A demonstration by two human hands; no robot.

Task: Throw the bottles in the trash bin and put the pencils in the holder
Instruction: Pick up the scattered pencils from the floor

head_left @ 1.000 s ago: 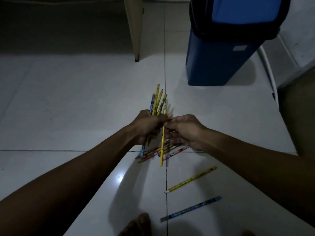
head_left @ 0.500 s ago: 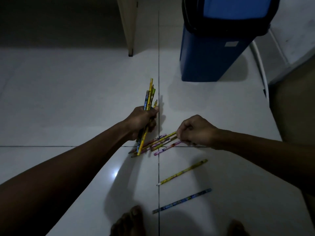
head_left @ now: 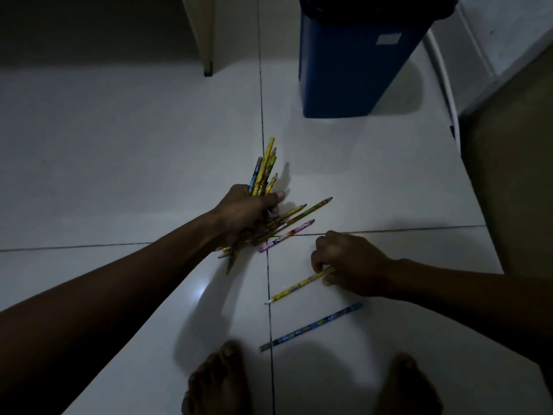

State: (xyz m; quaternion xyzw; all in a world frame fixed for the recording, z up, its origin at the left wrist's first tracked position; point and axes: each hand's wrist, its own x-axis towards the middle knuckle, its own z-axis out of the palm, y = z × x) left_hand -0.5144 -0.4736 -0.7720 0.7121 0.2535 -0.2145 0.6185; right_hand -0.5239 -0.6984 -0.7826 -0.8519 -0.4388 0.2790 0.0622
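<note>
My left hand (head_left: pixel 245 212) is closed around a bundle of pencils (head_left: pixel 264 170) whose tips fan upward; several more lie crossed under it, among them a pink pencil (head_left: pixel 287 236). My right hand (head_left: pixel 348 263) rests low on the floor with its fingers pinching the end of a yellow pencil (head_left: pixel 296 286). A blue pencil (head_left: pixel 311 326) lies loose nearer my feet. The blue trash bin (head_left: pixel 350 70) with a dark lid stands at the top right. No bottle or holder is in view.
The floor is pale tile (head_left: pixel 119 145) with dark grout lines. A furniture leg (head_left: pixel 206 34) stands at the top centre. A white pipe (head_left: pixel 449 82) and a wall run along the right. My bare feet (head_left: pixel 218 381) are at the bottom edge.
My right hand left the crossed pencils near the left hand and moved down and right onto the lone yellow pencil. My left hand kept its bundle.
</note>
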